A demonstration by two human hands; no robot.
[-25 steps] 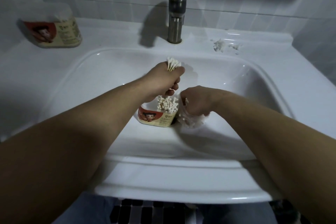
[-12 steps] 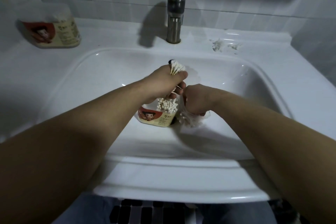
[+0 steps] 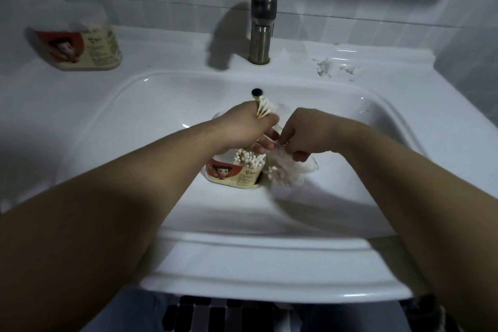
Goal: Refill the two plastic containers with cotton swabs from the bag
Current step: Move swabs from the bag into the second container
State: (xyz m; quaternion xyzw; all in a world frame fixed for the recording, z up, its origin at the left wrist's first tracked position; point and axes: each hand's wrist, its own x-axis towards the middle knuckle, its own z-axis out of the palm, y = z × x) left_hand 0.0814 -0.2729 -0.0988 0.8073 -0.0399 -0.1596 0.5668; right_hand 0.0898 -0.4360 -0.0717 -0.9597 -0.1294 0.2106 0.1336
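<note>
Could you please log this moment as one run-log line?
left hand: grips swab bundle | right hand: pinches bag | container: open, in sink

The right hand (image 3: 304,132) has lifted, seemingly pinching the bag (image 3: 285,170) at its mouth beside the left hand (image 3: 248,127).

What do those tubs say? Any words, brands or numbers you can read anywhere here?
Container in the basin: cartoon-face label, small print too blurred to read.
Container on the counter: same label, also unreadable.
No other text shows.
</note>
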